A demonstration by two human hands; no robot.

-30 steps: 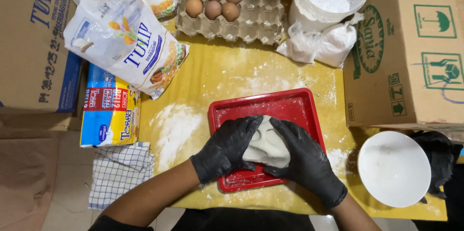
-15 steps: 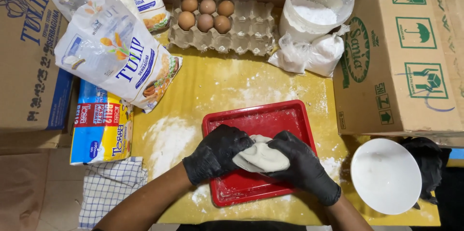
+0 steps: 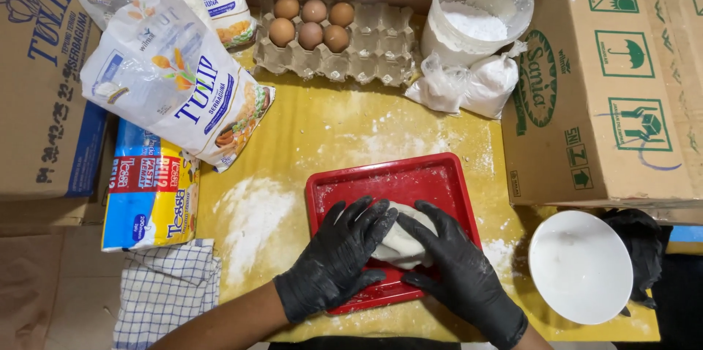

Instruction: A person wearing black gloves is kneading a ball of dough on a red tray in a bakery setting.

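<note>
A pale lump of dough (image 3: pixel 399 244) lies on a red rectangular tray (image 3: pixel 410 181) dusted with flour. Both of my hands wear black gloves. My left hand (image 3: pixel 338 261) presses flat on the dough's left side, fingers spread. From the right, my right hand (image 3: pixel 454 269) covers the dough with its fingers over the top. Most of the dough is hidden under the two hands.
The tray sits on a yellow floured surface (image 3: pixel 322 138). Behind are an egg carton (image 3: pixel 373 50) with several eggs, a white tub of flour (image 3: pixel 480 9) and small white bags (image 3: pixel 469 83). Flour bags (image 3: pixel 172 79) and boxes lie left, a checked cloth (image 3: pixel 165 291) front left, a white bowl (image 3: pixel 580 266) and cardboard box (image 3: pixel 608 79) right.
Both hands have closed in over the dough and gathered it into a thicker lump nearer the tray's front. The view has shifted slightly.
</note>
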